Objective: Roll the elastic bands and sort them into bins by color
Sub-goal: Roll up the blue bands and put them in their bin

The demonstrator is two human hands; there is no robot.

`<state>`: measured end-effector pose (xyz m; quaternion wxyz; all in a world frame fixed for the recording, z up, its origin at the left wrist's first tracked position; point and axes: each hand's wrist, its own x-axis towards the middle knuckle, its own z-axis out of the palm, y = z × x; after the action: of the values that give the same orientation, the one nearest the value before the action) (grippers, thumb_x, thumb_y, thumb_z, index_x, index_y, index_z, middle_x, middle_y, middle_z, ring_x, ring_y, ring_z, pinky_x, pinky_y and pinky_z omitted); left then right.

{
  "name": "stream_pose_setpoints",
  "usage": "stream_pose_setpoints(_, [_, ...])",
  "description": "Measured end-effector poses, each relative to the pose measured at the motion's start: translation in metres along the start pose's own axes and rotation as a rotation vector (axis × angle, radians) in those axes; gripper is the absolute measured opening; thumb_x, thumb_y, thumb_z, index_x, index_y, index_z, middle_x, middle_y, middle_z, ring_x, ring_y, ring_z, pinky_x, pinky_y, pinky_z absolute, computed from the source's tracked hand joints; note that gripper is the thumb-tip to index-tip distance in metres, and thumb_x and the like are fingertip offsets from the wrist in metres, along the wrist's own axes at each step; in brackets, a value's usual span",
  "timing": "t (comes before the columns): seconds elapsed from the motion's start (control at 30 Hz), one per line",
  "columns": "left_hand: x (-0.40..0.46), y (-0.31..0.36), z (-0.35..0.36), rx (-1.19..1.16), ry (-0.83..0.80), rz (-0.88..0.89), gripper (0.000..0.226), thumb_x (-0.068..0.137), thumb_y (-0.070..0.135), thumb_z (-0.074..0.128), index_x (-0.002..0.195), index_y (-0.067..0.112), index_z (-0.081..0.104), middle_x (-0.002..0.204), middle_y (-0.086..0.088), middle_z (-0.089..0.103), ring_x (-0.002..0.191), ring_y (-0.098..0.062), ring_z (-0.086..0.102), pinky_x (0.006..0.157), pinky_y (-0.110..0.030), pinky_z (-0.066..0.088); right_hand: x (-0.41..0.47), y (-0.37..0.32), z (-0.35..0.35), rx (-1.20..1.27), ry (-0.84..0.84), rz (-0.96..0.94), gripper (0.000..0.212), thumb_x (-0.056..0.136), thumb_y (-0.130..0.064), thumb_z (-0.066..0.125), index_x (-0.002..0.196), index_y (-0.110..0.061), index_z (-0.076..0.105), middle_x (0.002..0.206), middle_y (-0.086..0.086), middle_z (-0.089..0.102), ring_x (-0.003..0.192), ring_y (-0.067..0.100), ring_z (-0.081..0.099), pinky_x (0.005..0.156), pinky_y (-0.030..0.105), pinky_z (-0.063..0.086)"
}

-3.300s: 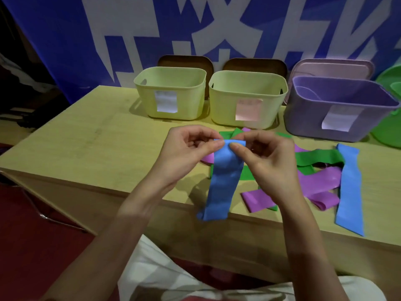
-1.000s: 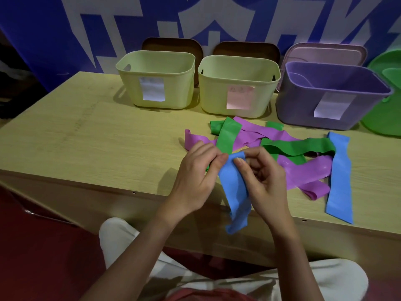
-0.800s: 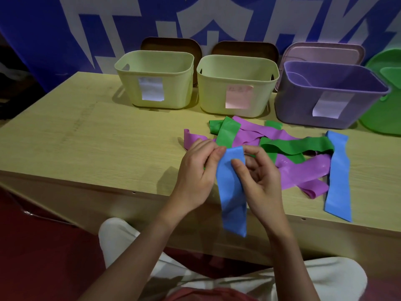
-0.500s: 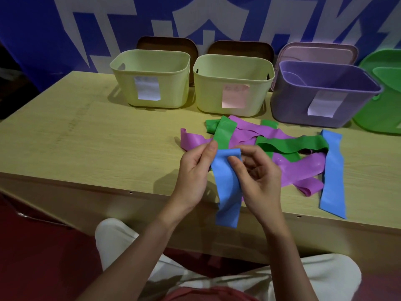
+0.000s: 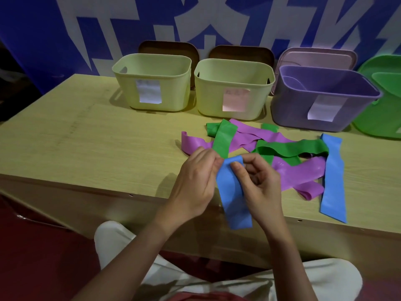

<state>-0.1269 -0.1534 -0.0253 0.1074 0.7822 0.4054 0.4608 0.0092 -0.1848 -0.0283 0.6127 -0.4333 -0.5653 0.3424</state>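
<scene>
Now both hands, left point(image 5: 195, 179) and right point(image 5: 261, 183), pinch the top of a blue band point(image 5: 233, 192) above the bench point(image 5: 91, 148) edge; its tail hangs shorter than a moment ago, so rolling has begun. Other bands point(image 5: 288, 148) wait near empty bins point(image 5: 152, 81).

A blue elastic band point(image 5: 233, 192) hangs flat from its upper end, which is folded over at the near edge of the counter point(image 5: 97, 153); its lower end drops past that edge. A second blue band point(image 5: 333, 179) lies flat and straight at the right of the pile, reaching almost to the near edge. Purple bands point(image 5: 303, 174) and green bands point(image 5: 290, 148) lie tangled, crossing over one another, between the two. Behind them stand two pale yellow-green bins point(image 5: 152, 83) point(image 5: 234, 90), a purple bin point(image 5: 321, 101) and, partly out of view, a green bin point(image 5: 382, 109), each of the first three labelled on its front.
</scene>
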Motion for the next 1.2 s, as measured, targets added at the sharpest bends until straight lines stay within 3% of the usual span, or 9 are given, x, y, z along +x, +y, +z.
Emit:
stream_pose_setpoints(0.1, [0.0, 0.002, 0.005, 0.019, 0.059, -0.013, 0.03, 0.099, 0.017, 0.033, 0.074, 0.007, 0.047, 0.075, 0.006, 0.036, 0.068, -0.015, 0.037, 0.065, -0.022, 0.024, -0.003, 0.001, 0.006, 0.083, 0.013, 0.019, 0.006, 0.092, -0.017, 0.057, 0.09, -0.011, 0.058, 0.072, -0.005, 0.058, 0.064, 0.0, 0.052, 0.058, 0.01, 0.04])
stream_pose_setpoints(0.27, [0.002, 0.002, 0.007, -0.03, 0.086, -0.07, 0.031, 0.099, 0.017, 0.031, 0.072, 0.007, 0.044, 0.071, 0.003, 0.037, 0.066, -0.017, 0.038, 0.06, -0.029, 0.03, -0.006, -0.003, 0.004, 0.111, -0.006, 0.035, 0.014, 0.088, -0.014, 0.06, 0.101, -0.007, 0.058, 0.089, 0.003, 0.067, 0.082, 0.008, 0.065, 0.073, 0.019, 0.051])
stream_pose_setpoints(0.4, [0.003, 0.003, 0.006, -0.09, 0.103, -0.062, 0.036, 0.098, 0.017, 0.032, 0.072, -0.001, 0.051, 0.068, -0.008, 0.047, 0.067, -0.019, 0.041, 0.06, -0.034, 0.034, -0.003, 0.001, -0.001, 0.04, 0.001, -0.001, 0.027, 0.089, -0.013, 0.064, 0.115, -0.021, 0.059, 0.076, 0.031, 0.053, 0.068, 0.039, 0.052, 0.059, 0.039, 0.043])
stream_pose_setpoints(0.6, [0.007, -0.002, 0.006, 0.007, 0.115, 0.038, 0.036, 0.098, 0.017, 0.038, 0.069, 0.001, 0.054, 0.065, -0.007, 0.047, 0.066, -0.017, 0.039, 0.06, -0.029, 0.031, -0.002, -0.001, -0.002, -0.019, -0.02, -0.052, 0.02, 0.089, -0.001, 0.062, 0.098, -0.019, 0.064, 0.091, -0.009, 0.068, 0.087, 0.005, 0.065, 0.078, 0.017, 0.048])
stream_pose_setpoints(0.8, [0.005, -0.004, 0.007, -0.233, -0.003, -0.143, 0.044, 0.097, 0.031, 0.04, 0.058, 0.01, 0.043, 0.051, -0.004, 0.039, 0.051, -0.016, 0.039, 0.053, -0.037, 0.035, -0.001, 0.002, -0.005, -0.086, -0.007, -0.062, 0.002, 0.087, -0.006, 0.063, 0.087, -0.008, 0.063, 0.078, 0.002, 0.062, 0.074, 0.005, 0.057, 0.068, 0.016, 0.046])
stream_pose_setpoints(0.9, [0.006, -0.001, 0.004, -0.378, -0.116, -0.251, 0.043, 0.098, 0.034, 0.044, 0.057, 0.02, 0.041, 0.049, 0.006, 0.043, 0.047, -0.007, 0.042, 0.052, -0.021, 0.034, -0.001, 0.004, -0.008, -0.106, 0.003, -0.062, 0.006, 0.087, -0.007, 0.063, 0.083, -0.003, 0.061, 0.073, 0.004, 0.059, 0.069, 0.005, 0.053, 0.064, 0.015, 0.043])
stream_pose_setpoints(0.97, [0.006, -0.001, 0.001, -0.34, -0.138, -0.198, 0.038, 0.098, 0.031, 0.044, 0.061, 0.022, 0.045, 0.055, 0.01, 0.046, 0.055, -0.002, 0.043, 0.058, -0.019, 0.034, -0.001, 0.003, -0.01, -0.098, 0.002, -0.048, 0.007, 0.087, -0.007, 0.063, 0.08, -0.007, 0.061, 0.072, 0.004, 0.059, 0.067, 0.003, 0.052, 0.062, 0.015, 0.043])
stream_pose_setpoints(1.07, [0.005, -0.004, -0.004, -0.274, -0.101, -0.108, 0.028, 0.096, 0.031, 0.047, 0.09, 0.009, 0.063, 0.083, 0.003, 0.061, 0.079, -0.012, 0.055, 0.071, -0.026, 0.043, -0.001, 0.004, -0.011, -0.08, -0.006, -0.03, 0.01, 0.088, -0.005, 0.064, 0.079, -0.01, 0.061, 0.071, 0.003, 0.06, 0.066, 0.003, 0.053, 0.06, 0.016, 0.043])
stream_pose_setpoints(1.2, [0.006, -0.007, -0.007, -0.15, -0.065, 0.043, 0.014, 0.088, 0.02, 0.062, 0.086, 0.007, 0.066, 0.081, 0.004, 0.058, 0.072, -0.008, 0.048, 0.068, -0.02, 0.04, 0.0, 0.004, -0.012, -0.041, -0.005, -0.007, 0.012, 0.088, -0.006, 0.063, 0.082, -0.016, 0.063, 0.072, 0.002, 0.063, 0.067, 0.002, 0.056, 0.061, 0.015, 0.044])
